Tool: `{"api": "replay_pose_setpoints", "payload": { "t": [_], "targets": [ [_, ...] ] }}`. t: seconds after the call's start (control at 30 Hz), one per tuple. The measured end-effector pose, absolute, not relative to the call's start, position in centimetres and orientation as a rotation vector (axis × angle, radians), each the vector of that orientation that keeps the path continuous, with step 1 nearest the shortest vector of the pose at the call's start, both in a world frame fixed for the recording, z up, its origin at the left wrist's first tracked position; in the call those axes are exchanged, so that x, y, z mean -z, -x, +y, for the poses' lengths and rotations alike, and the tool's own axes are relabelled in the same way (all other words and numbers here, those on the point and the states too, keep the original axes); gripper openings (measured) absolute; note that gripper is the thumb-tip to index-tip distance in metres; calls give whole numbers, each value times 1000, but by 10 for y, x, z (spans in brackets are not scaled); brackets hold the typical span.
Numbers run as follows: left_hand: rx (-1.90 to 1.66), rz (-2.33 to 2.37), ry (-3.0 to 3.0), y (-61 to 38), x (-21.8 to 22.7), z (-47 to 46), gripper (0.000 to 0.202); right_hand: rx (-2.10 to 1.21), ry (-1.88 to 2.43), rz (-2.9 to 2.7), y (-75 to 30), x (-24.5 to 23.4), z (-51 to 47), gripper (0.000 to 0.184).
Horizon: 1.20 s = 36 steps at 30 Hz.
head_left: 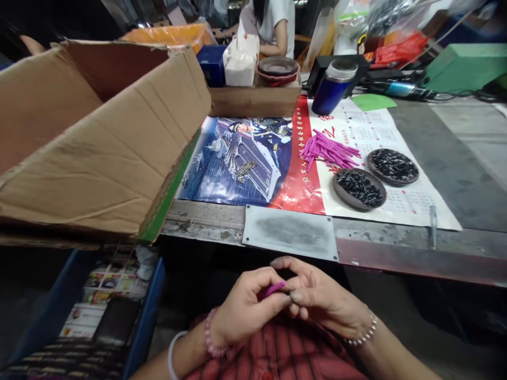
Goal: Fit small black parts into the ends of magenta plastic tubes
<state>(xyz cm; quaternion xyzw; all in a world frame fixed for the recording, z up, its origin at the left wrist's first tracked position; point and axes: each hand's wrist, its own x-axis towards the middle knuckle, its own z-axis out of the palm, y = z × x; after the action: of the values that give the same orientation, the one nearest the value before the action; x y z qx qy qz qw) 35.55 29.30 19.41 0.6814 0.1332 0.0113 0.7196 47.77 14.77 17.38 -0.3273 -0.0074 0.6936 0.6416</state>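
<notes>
Pinching pink stick [274,288] in both hands' grip, left hand [247,306], right hand [317,295], cardboard box [99,137] beside.

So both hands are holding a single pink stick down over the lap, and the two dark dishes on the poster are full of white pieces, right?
Not quite. The head view shows the two dark dishes holding black pieces, not white. The rest stands: the left hand and right hand hold one pink stick over the lap, and the dishes sit on the poster.

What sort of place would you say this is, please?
Probably a small assembly workshop: a worn workbench holds a heap of pink sticks and two dishes of small black parts, and another person sits opposite.
</notes>
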Motion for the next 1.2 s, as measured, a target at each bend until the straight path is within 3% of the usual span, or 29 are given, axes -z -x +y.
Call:
{"api": "replay_pose_setpoints", "payload": {
  "t": [0.53,0.73,0.87,0.97,1.2],
  "targets": [
    [-136,265,-1636,-352,-188,292,14,-1520,854,-59,-471,-170,155,42],
    [-23,524,-1395,-354,-185,292,16,-1094,1390,-497,-475,-178,150,38],
    [24,603,-1288,-355,-182,292,21,-759,1690,-865,-472,-186,148,20],
    [32,629,-1220,-357,-181,291,24,-519,1744,-1031,-466,-189,151,9],
    [73,678,-1041,-360,-182,285,28,-390,1777,-1100,-462,-190,149,15]
  ]
}}
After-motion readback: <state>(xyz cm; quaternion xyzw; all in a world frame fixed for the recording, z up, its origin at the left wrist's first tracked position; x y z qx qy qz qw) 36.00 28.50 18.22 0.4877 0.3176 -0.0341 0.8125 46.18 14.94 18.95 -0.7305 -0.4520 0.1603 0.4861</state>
